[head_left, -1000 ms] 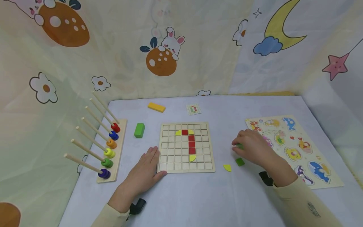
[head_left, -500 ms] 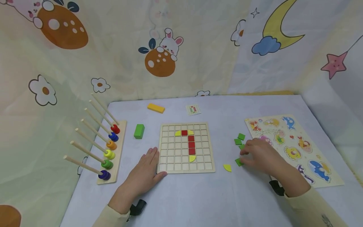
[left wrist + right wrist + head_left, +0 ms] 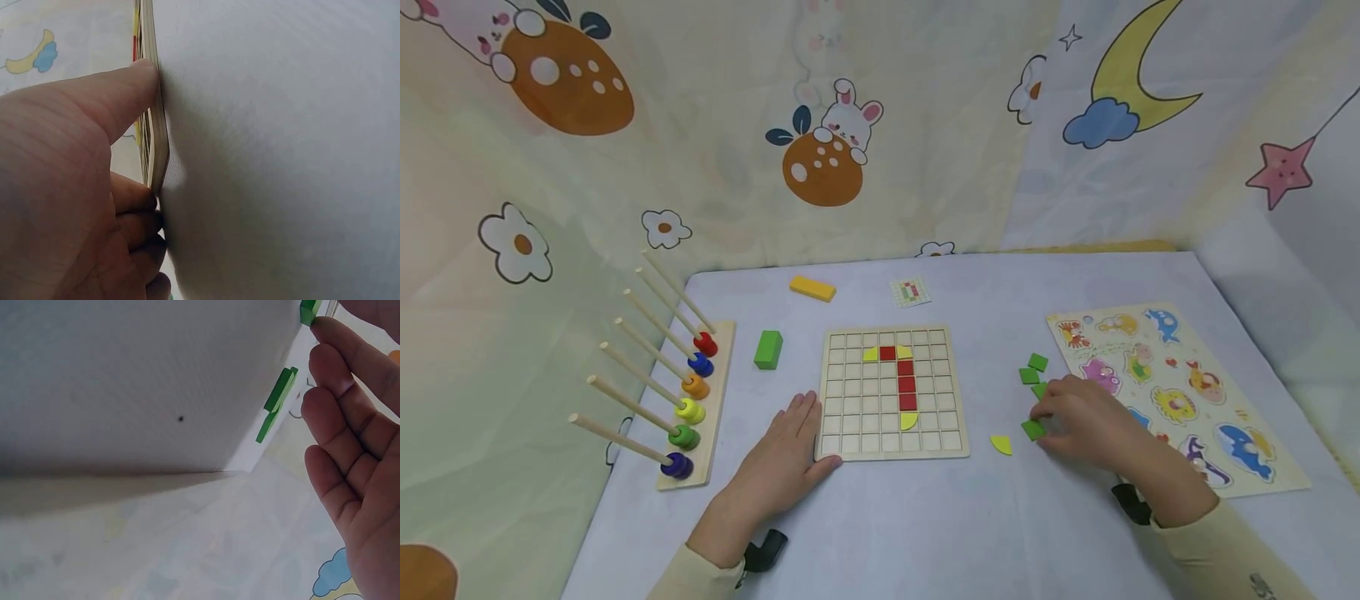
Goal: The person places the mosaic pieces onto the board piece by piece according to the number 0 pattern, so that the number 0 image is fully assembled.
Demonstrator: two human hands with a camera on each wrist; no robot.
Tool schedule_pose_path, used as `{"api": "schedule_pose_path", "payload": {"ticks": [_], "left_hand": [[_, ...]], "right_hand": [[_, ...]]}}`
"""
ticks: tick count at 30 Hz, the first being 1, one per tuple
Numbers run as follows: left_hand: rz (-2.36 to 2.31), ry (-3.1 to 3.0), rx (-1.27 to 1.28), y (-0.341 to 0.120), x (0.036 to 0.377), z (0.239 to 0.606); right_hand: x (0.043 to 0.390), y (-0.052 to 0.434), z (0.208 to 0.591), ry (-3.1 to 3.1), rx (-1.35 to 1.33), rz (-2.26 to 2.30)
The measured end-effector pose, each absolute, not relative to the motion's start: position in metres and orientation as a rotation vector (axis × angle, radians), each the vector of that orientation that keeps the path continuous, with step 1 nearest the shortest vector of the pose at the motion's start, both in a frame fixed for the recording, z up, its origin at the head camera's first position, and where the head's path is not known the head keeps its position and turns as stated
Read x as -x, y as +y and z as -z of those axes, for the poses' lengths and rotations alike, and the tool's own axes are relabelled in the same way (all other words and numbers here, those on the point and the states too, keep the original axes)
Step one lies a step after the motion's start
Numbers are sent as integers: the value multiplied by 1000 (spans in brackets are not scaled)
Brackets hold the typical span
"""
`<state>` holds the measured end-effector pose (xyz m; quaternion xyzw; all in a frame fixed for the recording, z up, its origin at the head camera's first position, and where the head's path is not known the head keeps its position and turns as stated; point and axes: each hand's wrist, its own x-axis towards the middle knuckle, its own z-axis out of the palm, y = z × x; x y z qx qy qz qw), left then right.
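Observation:
My left hand (image 3: 782,454) lies flat beside the wooden grid board (image 3: 857,433), fingers along its left edge and thumb at its near left corner. In the left wrist view the thumb (image 3: 134,84) touches the board's edge (image 3: 159,144). Red square tiles (image 3: 907,384) and yellow quarter-round tiles (image 3: 908,420) form a hooked line on the grid. My right hand (image 3: 1093,425) pinches a green square tile (image 3: 1033,430) at its right side, thumb and index finger at its edge. Several more green tiles (image 3: 1028,377) lie just beyond these fingers, and a loose yellow quarter-round tile (image 3: 1001,445) lies to their left.
A wooden peg rack (image 3: 718,367) with coloured rings stands at the left. Behind the board are a green block (image 3: 768,350), a yellow block (image 3: 812,288) and a small pattern card (image 3: 911,292). An animal picture board (image 3: 1210,442) lies under the right forearm.
My right hand has moved back from the farther green tiles, uncovering them, and its fingers have come to the nearest green tile. My left hand has stayed at the board.

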<state>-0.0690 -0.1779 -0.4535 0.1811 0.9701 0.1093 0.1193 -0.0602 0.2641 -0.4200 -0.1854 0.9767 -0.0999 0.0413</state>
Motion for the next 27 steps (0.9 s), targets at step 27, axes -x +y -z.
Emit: {"api": "schedule_pose_path", "payload": {"ticks": [27], "left_hand": [[-303,2847,-544,-180,68,454]], "right_hand": [[61,262,427,3026,587,247]]}}
